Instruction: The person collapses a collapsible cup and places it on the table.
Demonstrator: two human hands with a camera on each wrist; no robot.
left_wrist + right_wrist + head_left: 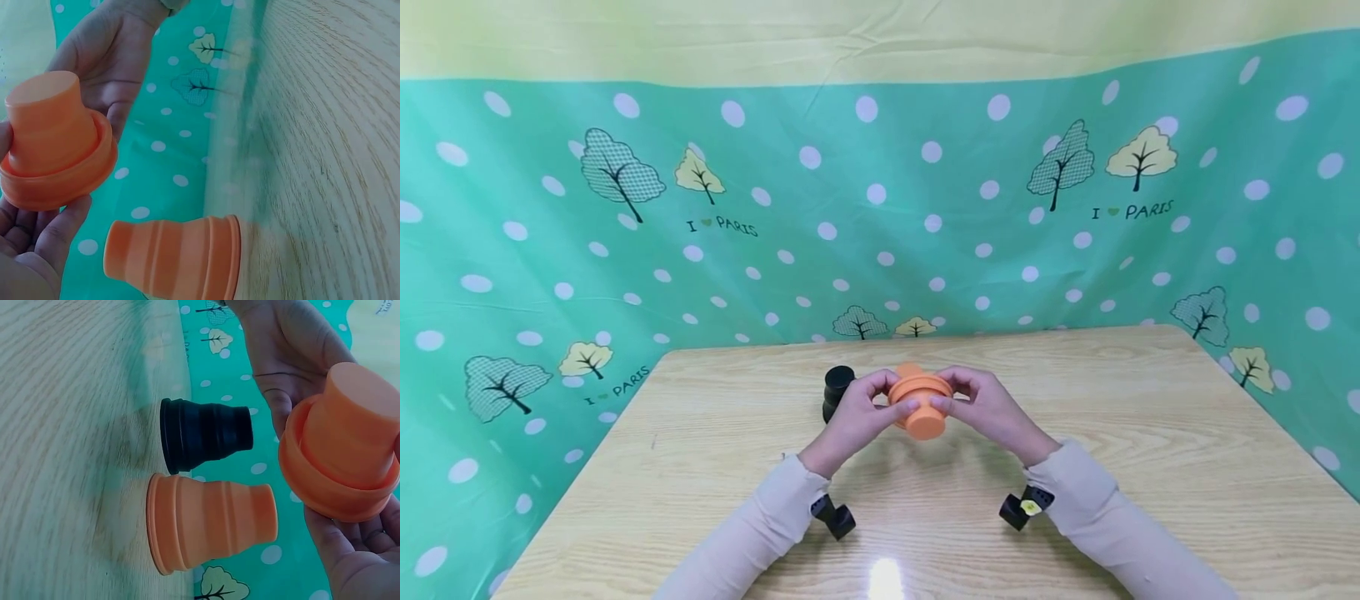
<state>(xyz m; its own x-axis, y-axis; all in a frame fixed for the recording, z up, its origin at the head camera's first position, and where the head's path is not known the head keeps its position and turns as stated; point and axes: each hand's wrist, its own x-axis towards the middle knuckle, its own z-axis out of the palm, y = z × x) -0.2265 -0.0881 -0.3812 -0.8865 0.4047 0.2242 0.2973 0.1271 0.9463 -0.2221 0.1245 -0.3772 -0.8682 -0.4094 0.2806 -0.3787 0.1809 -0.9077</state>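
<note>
An orange collapsible cup (927,423), partly folded so its narrow end stands out from the wide ring, is held above the table between both hands. From its left side my left hand (862,417) pinches it, thumb on the narrow part and fingers at the ring. Likewise my right hand (992,414) pinches the opposite side. A second orange cup (212,522), unfolded, stands wide rim down behind them; in the head view the held cup mostly covers it. Beside that one stands a black cup (206,434) of the same shape, also rim down, near my left hand.
The light wooden table (1150,433) has its far edge against a green dotted curtain (925,208). Black wrist cameras (835,517) are strapped to both wrists, above the table's near part.
</note>
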